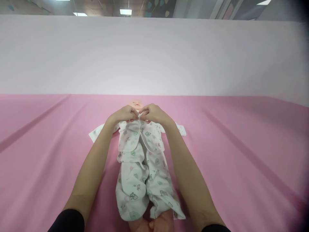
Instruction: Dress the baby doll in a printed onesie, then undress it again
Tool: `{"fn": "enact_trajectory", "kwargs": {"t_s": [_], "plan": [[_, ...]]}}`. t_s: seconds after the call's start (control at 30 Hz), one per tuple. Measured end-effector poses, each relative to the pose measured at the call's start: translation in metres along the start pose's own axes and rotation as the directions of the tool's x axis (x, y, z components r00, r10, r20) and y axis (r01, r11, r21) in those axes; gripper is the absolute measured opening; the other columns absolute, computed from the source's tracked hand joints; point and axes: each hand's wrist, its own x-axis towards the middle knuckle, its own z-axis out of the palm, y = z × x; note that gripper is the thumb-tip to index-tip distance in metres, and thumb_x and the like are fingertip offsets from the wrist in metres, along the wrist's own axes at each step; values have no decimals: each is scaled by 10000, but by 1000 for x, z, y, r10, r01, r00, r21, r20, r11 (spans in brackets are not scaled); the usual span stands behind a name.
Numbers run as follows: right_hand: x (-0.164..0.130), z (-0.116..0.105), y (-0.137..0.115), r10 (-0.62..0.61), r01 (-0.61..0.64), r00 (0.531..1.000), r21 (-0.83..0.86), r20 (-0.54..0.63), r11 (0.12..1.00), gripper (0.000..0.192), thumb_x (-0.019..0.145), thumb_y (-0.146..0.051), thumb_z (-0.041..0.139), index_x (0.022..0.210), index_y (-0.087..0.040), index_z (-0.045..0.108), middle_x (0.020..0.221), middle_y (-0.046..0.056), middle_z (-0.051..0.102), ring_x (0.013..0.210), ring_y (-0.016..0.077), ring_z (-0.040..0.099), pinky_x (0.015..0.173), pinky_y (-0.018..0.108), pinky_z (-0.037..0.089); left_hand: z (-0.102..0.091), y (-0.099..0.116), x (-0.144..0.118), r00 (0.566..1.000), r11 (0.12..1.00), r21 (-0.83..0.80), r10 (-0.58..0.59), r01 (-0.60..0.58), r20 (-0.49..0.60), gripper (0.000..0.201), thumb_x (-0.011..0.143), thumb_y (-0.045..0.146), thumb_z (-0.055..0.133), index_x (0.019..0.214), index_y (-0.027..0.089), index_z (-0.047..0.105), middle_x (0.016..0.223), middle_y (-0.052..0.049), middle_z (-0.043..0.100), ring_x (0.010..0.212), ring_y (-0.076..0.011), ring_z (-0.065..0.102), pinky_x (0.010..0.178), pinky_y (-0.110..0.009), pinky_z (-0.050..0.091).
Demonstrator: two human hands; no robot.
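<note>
A baby doll (137,103) lies on its back, head away from me and bare feet nearest. It wears a white printed jacket (129,137) and matching printed trousers (135,190). At the jacket's neckline, my left hand (125,114) pinches the front edge of the cloth. Opposite it, my right hand (153,113) pinches the other edge, the fingertips of both hands almost meeting under the doll's chin. Below the hands the jacket front parts over the belly. Its sleeves stretch out to both sides. Whatever fastening lies between my fingers is hidden.
A pink sheet (229,161) with some creases spreads under the doll. Behind it rises a plain white wall or panel (154,58). Ceiling lights (126,12) show above the panel.
</note>
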Motion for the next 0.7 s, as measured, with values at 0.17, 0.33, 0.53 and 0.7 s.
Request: {"fn": "enact_trajectory", "kwargs": {"t_s": [0.17,0.33,0.53,0.7], "plan": [[4,7,2,34,-32,999,61,-30,998,321,625,-13,641,903,-156,570,624,-8,618,535,114,568,501,210,466,0,3,-3,993,998,-64,-16,9,-115,308,622,210,649,897,183,514,676,16,527,601,-104,497,488,-210,357],[9,10,5,173,-168,985,229,-2,959,324,654,0,638,892,-164,491,577,-12,595,541,127,594,459,194,457,0,4,-3,992,997,-65,-51,43,-118,357,622,231,671,904,205,454,649,46,469,593,-97,466,476,-203,350],[3,5,1,103,-88,994,288,-38,954,280,674,-29,656,891,-154,530,640,17,646,594,136,632,467,183,458,1,13,-9,987,996,-93,4,-19,-163,295,644,201,655,861,187,456,698,12,555,608,-96,517,504,-207,387],[-1,3,0,77,-61,993,185,-85,981,260,663,-22,648,876,-148,567,627,18,649,598,133,618,461,183,445,7,15,-5,991,982,-183,30,-54,-129,262,662,151,647,810,179,433,703,0,592,702,-129,610,646,-257,505]]}}
